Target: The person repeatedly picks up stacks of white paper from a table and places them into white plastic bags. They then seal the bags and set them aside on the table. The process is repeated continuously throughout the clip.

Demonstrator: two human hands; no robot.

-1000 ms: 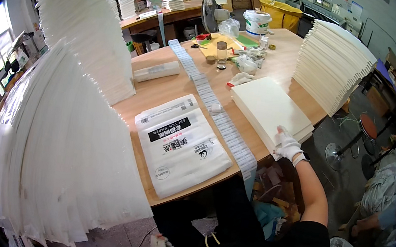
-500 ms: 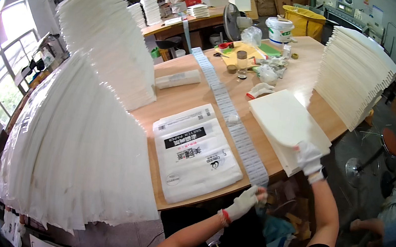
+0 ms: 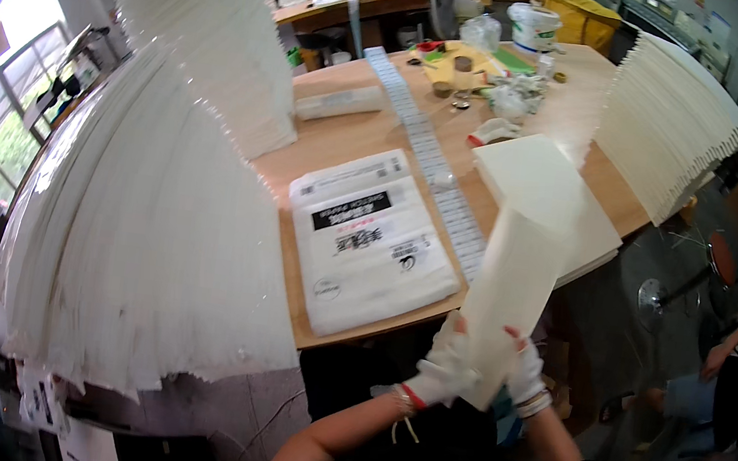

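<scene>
A stack of cream-white paper sheets (image 3: 517,283) is held upright and slightly curved at the table's front edge. My left hand (image 3: 444,369), in a white glove with fingertips bare, grips its lower left side. The gloved right hand (image 3: 526,374) closes on its lower right edge, thumb on the near face. Behind it, a larger pile of the same paper (image 3: 569,196) lies on the table. To the left lies a flat white plastic packet (image 3: 363,262) with black print. A long strip of printed labels (image 3: 425,135) runs between packet and pile.
Tall stacks of white plastic-wrapped packets (image 3: 145,229) rise at the left. Another tall paper stack (image 3: 666,130) stands at the right edge. Farther back are a white bucket (image 3: 533,30), a yellow bag (image 3: 579,18), a tape roll (image 3: 463,63), loose gloves (image 3: 494,132) and a fan (image 3: 443,7).
A sheaf of paper has come off the pile toward me, in my right hand. My left hand has come up and taken hold of it too. The view has tilted downward.
</scene>
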